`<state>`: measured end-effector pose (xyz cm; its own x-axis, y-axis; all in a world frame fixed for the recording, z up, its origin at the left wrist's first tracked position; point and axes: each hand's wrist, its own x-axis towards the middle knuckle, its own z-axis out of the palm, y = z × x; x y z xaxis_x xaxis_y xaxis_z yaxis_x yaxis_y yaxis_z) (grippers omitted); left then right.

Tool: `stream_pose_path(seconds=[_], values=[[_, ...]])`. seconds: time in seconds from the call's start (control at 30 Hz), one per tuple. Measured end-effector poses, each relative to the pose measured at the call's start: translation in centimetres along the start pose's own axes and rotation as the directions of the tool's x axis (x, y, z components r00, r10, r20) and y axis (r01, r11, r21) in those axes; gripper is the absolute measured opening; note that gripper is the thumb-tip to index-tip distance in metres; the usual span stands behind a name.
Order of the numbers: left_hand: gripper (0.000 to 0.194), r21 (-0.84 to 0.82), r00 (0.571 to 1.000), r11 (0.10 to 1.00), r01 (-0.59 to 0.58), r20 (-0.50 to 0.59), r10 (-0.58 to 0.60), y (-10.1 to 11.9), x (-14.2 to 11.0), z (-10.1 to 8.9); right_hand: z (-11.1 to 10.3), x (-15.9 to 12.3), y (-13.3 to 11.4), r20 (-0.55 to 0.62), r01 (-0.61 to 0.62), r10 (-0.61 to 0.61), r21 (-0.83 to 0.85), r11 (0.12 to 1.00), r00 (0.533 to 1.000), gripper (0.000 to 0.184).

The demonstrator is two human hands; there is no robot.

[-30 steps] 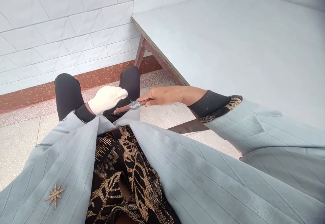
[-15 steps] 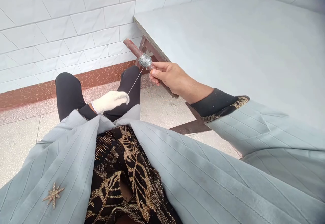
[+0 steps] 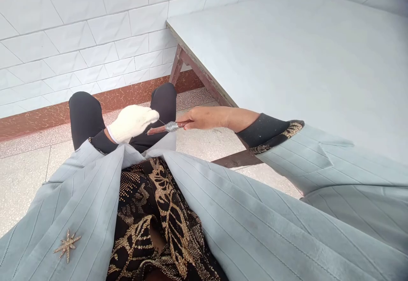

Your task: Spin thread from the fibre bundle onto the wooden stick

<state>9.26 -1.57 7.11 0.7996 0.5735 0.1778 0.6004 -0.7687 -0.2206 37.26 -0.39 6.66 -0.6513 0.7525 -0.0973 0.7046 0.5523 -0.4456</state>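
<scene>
My right hand is bare and closed around one end of a reddish-brown wooden stick. Silvery wire is wound in a thick coil about the stick's middle, just beyond my fingers. The stick lies nearly level, its free end pointing left toward my lap. My left hand, in a white knit glove, pinches the loose strand of wire, which runs as a short line from the coil to the gloved fingertips. The gloved hand is just above and left of the stick's free end, over my knees.
A large pale tabletop on a reddish-brown wooden frame fills the right side, its edge near my right forearm. Ahead stands a white tiled wall with a brown marbled skirting. My knees rise above the speckled floor.
The stick swung up and away half a second ago, with a longer strand stretched to my glove. Now it is back low and level, and my gloved hand is slightly raised.
</scene>
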Motion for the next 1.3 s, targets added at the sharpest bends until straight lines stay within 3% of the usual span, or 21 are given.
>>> stream_pose_path(seconds=[0.1,0.2,0.3,0.4,0.47,0.53,0.7,0.8,0.9,1.03,1.1,1.2,1.27,1.3], values=[[0.031,-0.099,0.995,0.991,0.088,-0.04,-0.092,-0.4,0.4,0.5,-0.2,-0.4,-0.7,0.238,0.059,-0.092,0.144,0.988,0.967,0.033],[0.032,-0.336,0.972,0.917,0.215,-0.021,-0.236,-0.6,0.8,1.3,-0.3,-0.7,-1.1,0.212,0.098,-0.165,0.293,0.951,0.963,0.034],[0.032,-0.524,0.959,0.807,0.273,0.078,-0.274,-0.1,1.0,1.9,-0.5,-0.8,-1.5,-0.001,0.182,-0.204,0.45,0.874,0.979,0.04],[0.031,-0.633,0.964,0.728,0.264,0.188,-0.187,0.8,0.9,2.1,-0.6,-0.5,-1.6,-0.308,0.202,-0.041,0.513,0.834,0.95,0.044],[0.03,-0.681,0.964,0.686,0.255,0.23,-0.129,1.3,0.8,1.8,-0.6,-0.2,-1.2,-0.405,0.142,0.086,0.5,0.854,0.91,0.042],[0.03,-0.676,0.97,0.702,0.224,0.225,-0.093,1.6,0.7,1.5,-0.5,0.3,-0.4,-0.419,0.061,0.152,0.453,0.889,0.895,0.038],[0.029,-0.464,0.986,0.88,0.104,0.162,-0.031,1.2,0.5,1.4,-0.2,1.1,1.2,-0.328,-0.141,0.164,0.095,0.986,0.93,0.026],[0.03,-0.262,0.994,0.963,0.067,0.102,-0.041,0.7,0.2,1.6,-0.2,0.9,1.0,-0.159,-0.164,0.148,-0.089,0.983,0.976,0.025],[0.032,-0.148,0.997,0.986,0.073,0.034,-0.069,0.2,0.0,1.4,-0.2,0.5,0.5,0.053,-0.085,0.088,-0.053,0.995,0.995,0.026],[0.032,-0.262,0.994,0.959,0.112,0.021,-0.11,-0.3,0.2,1.2,-0.2,-0.2,-0.1,0.173,0.058,-0.08,0.128,0.99,0.982,0.031],[0.034,-0.379,0.988,0.913,0.152,0.034,-0.15,-0.3,0.4,1.3,-0.3,-0.4,-0.6,0.12,0.157,-0.193,0.261,0.952,0.974,0.034],[0.036,-0.52,0.974,0.824,0.225,0.106,-0.199,0.3,0.6,1.8,-0.7,-0.6,-1.2,-0.172,0.352,-0.31,0.539,0.765,0.935,0.039],[0.034,-0.554,0.971,0.799,0.233,0.176,-0.161,0.8,0.7,2.1,-0.8,-0.5,-1.3,-0.388,0.446,-0.239,0.631,0.635,0.89,0.037],[0.033,-0.554,0.972,0.804,0.216,0.205,-0.119,1.1,0.7,2.2,-0.8,-0.3,-1.1,-0.454,0.453,-0.169,0.645,0.615,0.875,0.034]])
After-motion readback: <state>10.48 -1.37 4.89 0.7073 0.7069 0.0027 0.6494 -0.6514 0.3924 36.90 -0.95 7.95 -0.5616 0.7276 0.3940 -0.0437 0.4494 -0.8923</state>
